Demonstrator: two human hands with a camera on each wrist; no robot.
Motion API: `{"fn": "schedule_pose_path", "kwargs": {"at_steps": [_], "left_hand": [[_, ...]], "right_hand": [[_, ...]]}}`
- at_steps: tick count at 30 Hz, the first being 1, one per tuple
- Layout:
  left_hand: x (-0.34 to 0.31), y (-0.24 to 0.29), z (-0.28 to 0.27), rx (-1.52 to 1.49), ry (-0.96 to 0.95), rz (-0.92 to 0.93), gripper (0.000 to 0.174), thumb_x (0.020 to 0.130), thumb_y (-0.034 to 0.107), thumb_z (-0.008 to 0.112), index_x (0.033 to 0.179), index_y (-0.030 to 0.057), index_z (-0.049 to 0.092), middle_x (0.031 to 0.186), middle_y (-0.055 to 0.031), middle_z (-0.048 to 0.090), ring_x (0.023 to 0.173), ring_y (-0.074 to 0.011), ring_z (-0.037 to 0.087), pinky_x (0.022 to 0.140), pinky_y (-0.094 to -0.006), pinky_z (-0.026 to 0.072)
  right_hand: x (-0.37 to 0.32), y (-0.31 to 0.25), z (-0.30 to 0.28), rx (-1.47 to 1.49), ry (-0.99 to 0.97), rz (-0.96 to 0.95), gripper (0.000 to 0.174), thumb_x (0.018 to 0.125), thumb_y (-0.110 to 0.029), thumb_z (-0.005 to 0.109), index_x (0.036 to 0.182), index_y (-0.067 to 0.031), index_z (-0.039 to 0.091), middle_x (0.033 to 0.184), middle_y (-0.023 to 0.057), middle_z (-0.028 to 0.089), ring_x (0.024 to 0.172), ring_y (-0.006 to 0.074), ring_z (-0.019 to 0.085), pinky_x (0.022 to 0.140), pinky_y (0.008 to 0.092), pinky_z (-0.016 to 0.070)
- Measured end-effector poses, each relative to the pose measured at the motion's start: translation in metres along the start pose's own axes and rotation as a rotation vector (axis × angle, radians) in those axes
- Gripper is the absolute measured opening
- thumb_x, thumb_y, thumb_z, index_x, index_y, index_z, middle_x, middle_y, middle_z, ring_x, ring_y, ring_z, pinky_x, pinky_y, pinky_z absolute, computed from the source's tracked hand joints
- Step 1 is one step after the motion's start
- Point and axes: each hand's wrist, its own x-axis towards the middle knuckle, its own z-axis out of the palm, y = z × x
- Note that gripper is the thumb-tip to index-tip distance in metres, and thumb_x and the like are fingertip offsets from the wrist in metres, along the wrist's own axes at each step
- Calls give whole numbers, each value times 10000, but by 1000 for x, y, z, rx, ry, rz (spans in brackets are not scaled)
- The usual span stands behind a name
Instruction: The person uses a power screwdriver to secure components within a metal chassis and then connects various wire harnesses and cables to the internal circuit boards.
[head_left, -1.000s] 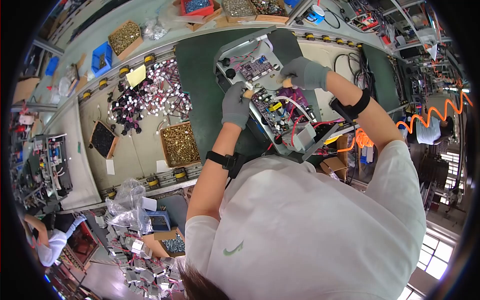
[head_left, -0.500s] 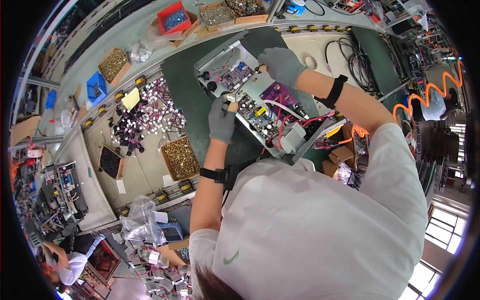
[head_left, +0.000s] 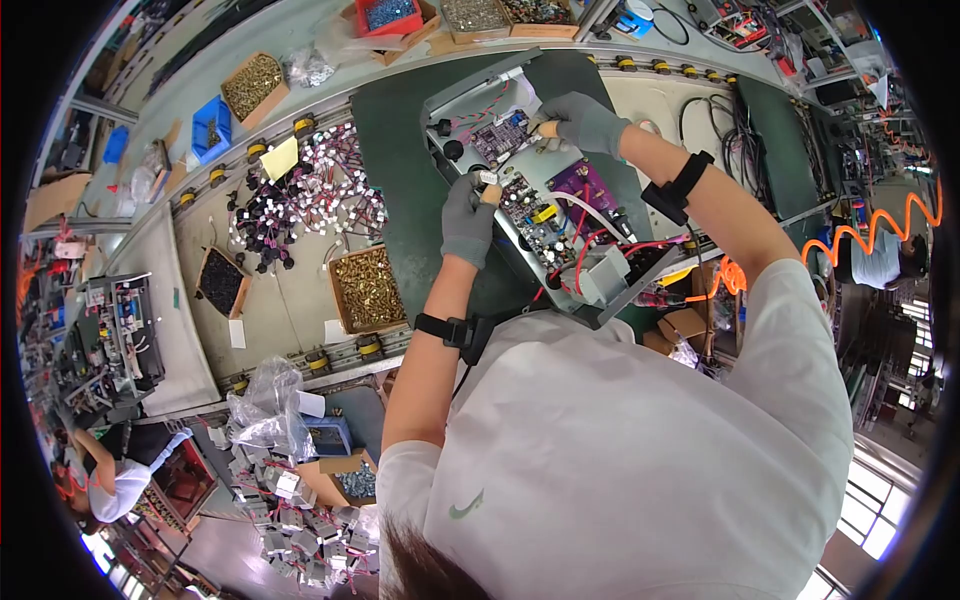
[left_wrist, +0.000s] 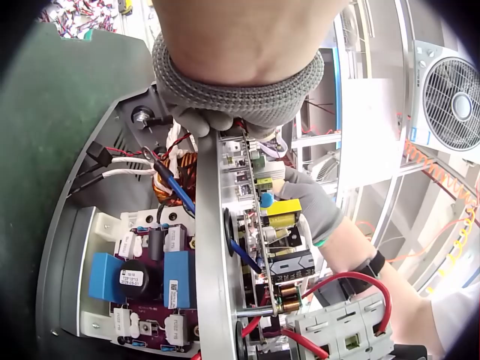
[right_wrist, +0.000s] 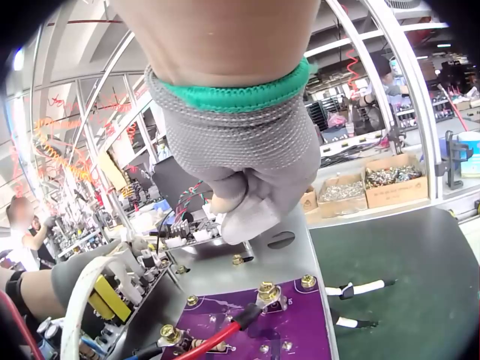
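Note:
In the head view the left hand (head_left: pixel 469 220) pinches a small white connector (head_left: pixel 488 178) at the near side of an open metal chassis (head_left: pixel 603 318). Its gloved fingers (left_wrist: pixel 204 120) bend over the upright metal divider (left_wrist: pixel 212 225) beside a circuit board (left_wrist: pixel 251 202). The right hand (head_left: pixel 583 122) is above the chassis's far side, thumb and fingers closed around what looks like a thin dark wire (right_wrist: pixel 196 215); the glove partly hides it. Below these fingers lies a purple board (right_wrist: pixel 251 319), with a red cable (right_wrist: pixel 214 343) bolted on.
Left of the green mat (head_left: pixel 395 130) lie a pile of wired connectors (head_left: pixel 325 195) and a box of brass parts (head_left: pixel 367 288). Black cables (head_left: pixel 725 135) lie to the right. A coiled orange hose (head_left: pixel 870 240) hangs farther right. Bins of hardware (head_left: pixel 253 86) line the far shelf.
The right hand has moved from over the purple board to beside the small far board. The left hand still pinches the white connector near the divider.

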Motion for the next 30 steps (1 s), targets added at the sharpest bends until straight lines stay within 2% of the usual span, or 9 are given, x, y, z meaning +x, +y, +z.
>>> {"fn": "schedule_pose_path", "kwargs": {"at_steps": [2, 4, 7, 11, 14, 19, 26, 28, 30], "left_hand": [[0, -1, 0, 34, 12, 26, 248, 807, 105, 642, 1025, 13, 568, 841, -19, 588, 710, -74, 503, 646, -221, 428], [-1, -1, 2, 67, 20, 50, 241, 825, 106, 630, 1033, 0, 566, 827, 5, 577, 701, -51, 489, 635, -197, 418], [-1, 6, 3, -1, 6, -10, 284, 827, 107, 626, 1074, -1, 540, 848, -11, 572, 729, -60, 499, 660, -204, 423], [-1, 27, 5, -97, 92, 23, 300, 845, 97, 595, 1115, -3, 512, 883, -35, 568, 791, -85, 519, 727, -225, 436], [2, 21, 5, -47, 97, -1, 294, 857, 89, 572, 1128, -3, 507, 884, -40, 575, 808, -96, 528, 752, -235, 440], [1, 19, 3, -30, 75, 19, 261, 875, 129, 551, 1106, 8, 547, 882, -70, 604, 778, -107, 530, 739, -241, 440], [3, 19, -1, -105, 13, -10, 207, 907, 107, 476, 1026, -15, 592, 848, -67, 630, 791, -115, 553, 747, -239, 433], [4, 19, 0, -129, 10, -23, 206, 906, 108, 476, 1015, -22, 594, 848, -68, 631, 792, -115, 552, 749, -238, 431], [5, 16, -1, -163, 5, -32, 201, 905, 96, 473, 999, -32, 595, 840, -71, 629, 787, -115, 548, 756, -240, 428]], "right_hand": [[1, 2, 2, -83, 39, -4, 205, 855, -103, 550, 1036, -40, 622, 865, 85, 657, 704, 138, 629, 614, 264, 498], [3, 12, 4, -430, 196, -335, 210, 799, -53, 552, 990, -61, 639, 882, 112, 652, 754, 220, 625, 680, 315, 484], [-5, 1, 6, -519, 235, -418, 228, 757, -21, 552, 960, -64, 646, 903, 129, 640, 818, 282, 604, 735, 339, 469], [-6, -1, 12, -455, 278, -439, 203, 762, -11, 545, 924, -64, 655, 898, 124, 645, 799, 268, 613, 724, 329, 475], [-2, 0, 11, -393, 260, -276, 191, 764, -20, 562, 927, -68, 650, 900, 122, 647, 798, 261, 619, 718, 327, 476], [-1, 7, 16, -222, 283, -421, 227, 765, 64, 519, 936, -37, 630, 883, 112, 657, 807, 230, 634, 733, 300, 491], [-5, 1, 17, -198, 263, -428, 224, 758, 87, 509, 908, -29, 629, 876, 111, 659, 811, 224, 637, 737, 298, 500], [-6, 1, 15, -417, 290, -505, 185, 768, 64, 538, 910, -13, 629, 884, 110, 662, 840, 212, 641, 764, 286, 503], [-4, 2, 16, -407, 305, -510, 185, 766, 59, 543, 907, -23, 632, 876, 109, 663, 819, 212, 643, 744, 291, 504]]}}
